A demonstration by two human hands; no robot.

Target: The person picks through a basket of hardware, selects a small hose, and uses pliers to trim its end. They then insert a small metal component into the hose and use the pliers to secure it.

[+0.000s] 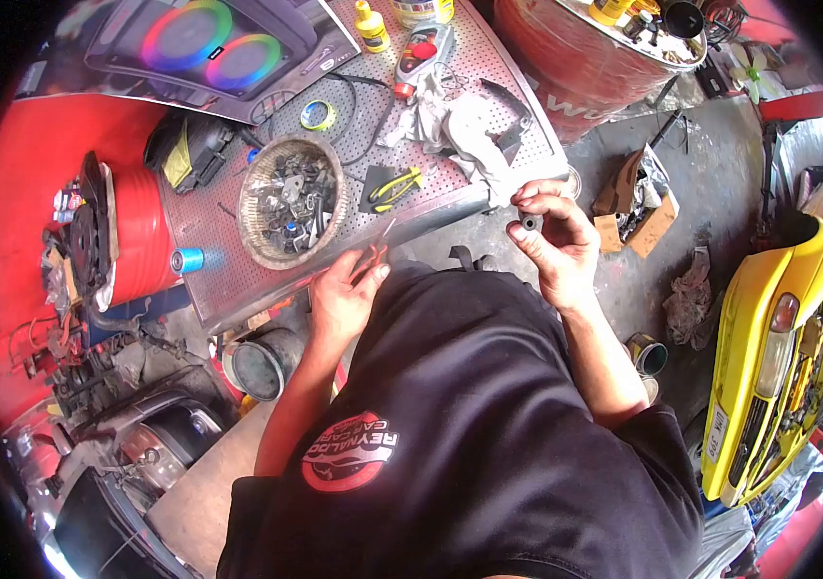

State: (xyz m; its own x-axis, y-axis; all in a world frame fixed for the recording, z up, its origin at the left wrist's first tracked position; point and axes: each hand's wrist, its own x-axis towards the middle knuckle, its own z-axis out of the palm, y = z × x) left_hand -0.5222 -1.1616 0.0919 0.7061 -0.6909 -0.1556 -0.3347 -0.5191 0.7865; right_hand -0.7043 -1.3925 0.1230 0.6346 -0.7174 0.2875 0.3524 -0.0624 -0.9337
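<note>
My left hand (344, 297) is closed around a small red-handled tool (371, 257) with a thin metal tip, just off the bench's front edge. Its exact kind is hard to make out. Between thumb and fingers, my right hand (566, 249) pinches a small dark cylindrical metal part (530, 221) with a hole in its end, held up past the bench's right corner. Yellow-handled pliers (397, 188) lie on a dark square on the bench, between my hands. Left of them stands a round basket (249, 207) full of mixed small parts.
The perforated metal bench (209, 289) carries a blue can (186, 261), a tape roll (317, 116), white rags (460, 130) and bottles (423, 58). A red drum (566, 72) stands behind it. A cardboard box (657, 227) and yellow car bumper (744, 338) are at right.
</note>
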